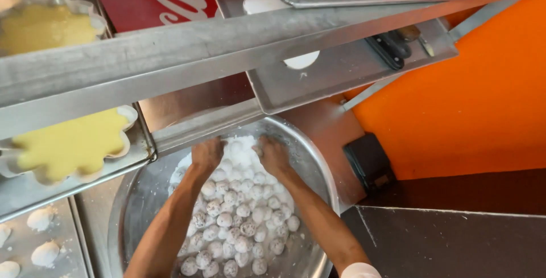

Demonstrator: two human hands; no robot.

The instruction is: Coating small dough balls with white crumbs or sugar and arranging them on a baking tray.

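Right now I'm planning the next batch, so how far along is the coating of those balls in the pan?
Done: many balls lie floured in the near half of the pan. In hand: left hand and right hand are both in the flour heap at the far side. Left: some near balls show dark patches.

Above: long grey metal rack rail crosses over your reach | sides: round steel basin wall | ahead: open to floured dough balls
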